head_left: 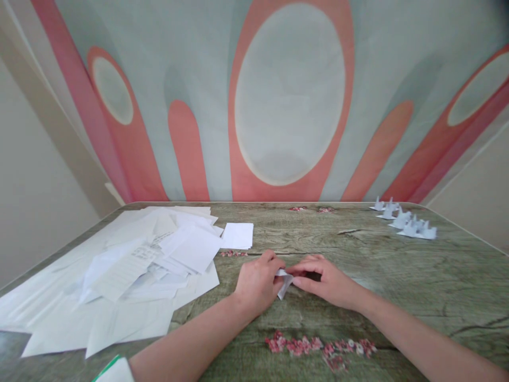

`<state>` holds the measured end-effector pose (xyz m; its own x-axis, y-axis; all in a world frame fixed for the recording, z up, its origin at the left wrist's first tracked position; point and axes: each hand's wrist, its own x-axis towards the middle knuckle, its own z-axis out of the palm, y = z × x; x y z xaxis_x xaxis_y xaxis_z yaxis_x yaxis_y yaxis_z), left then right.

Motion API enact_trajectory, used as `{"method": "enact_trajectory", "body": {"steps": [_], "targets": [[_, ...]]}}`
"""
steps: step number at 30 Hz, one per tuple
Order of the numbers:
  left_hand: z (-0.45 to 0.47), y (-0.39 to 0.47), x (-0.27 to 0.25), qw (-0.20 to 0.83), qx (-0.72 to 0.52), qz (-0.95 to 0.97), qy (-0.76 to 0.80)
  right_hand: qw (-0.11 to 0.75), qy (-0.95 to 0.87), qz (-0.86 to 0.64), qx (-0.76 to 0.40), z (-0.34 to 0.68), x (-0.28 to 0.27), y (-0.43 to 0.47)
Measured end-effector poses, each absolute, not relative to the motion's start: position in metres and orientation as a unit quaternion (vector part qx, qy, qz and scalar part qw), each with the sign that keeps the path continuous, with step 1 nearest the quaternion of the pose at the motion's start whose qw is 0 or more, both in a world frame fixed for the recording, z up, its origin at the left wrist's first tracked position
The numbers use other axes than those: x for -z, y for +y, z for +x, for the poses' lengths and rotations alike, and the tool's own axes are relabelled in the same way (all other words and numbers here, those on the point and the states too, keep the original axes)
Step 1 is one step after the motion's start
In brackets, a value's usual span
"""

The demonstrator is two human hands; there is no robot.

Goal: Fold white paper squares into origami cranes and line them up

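Between my two hands is a small piece of folded white paper (284, 286), held just above the wooden table. My left hand (260, 281) grips its left side, thumb and fingers closed on it. From the other side, my right hand (320, 278) pinches the paper's right edge between thumb and fingertips. Part of the paper is hidden behind the fingers, so its full shape cannot be made out. Several finished-looking folded white paper figures (415, 227) with pointed tips stand in a group at the far right of the table.
A large spread of loose white sheets (131, 318) covers the table's left side. Beside it lies a neat stack of white paper squares (237, 235). Pink flower patterns (298, 345) show on the wood-grain tabletop (397, 276). A painted backdrop (290, 95) rises behind the far edge.
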<state>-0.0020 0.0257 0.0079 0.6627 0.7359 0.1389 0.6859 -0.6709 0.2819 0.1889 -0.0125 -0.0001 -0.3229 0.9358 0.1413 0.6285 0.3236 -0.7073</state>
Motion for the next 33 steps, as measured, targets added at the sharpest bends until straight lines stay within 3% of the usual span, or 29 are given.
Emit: {"method": "enact_trajectory", "body": {"steps": [6, 18, 33], "targets": [[-0.003, 0.023, -0.011, 0.102, -0.159, 0.911, 0.365, 0.285, -0.754, -0.530, -0.264, 0.185, 0.002, -0.012], [-0.009, 0.031, -0.004, 0.240, -0.213, 0.871, 0.372, 0.320, -0.727, -0.543, -0.271, 0.187, 0.005, -0.008], [-0.006, 0.025, -0.003, 0.217, -0.187, 0.868, 0.406, 0.295, -0.745, -0.541, -0.256, 0.188, 0.010, -0.006]]}}
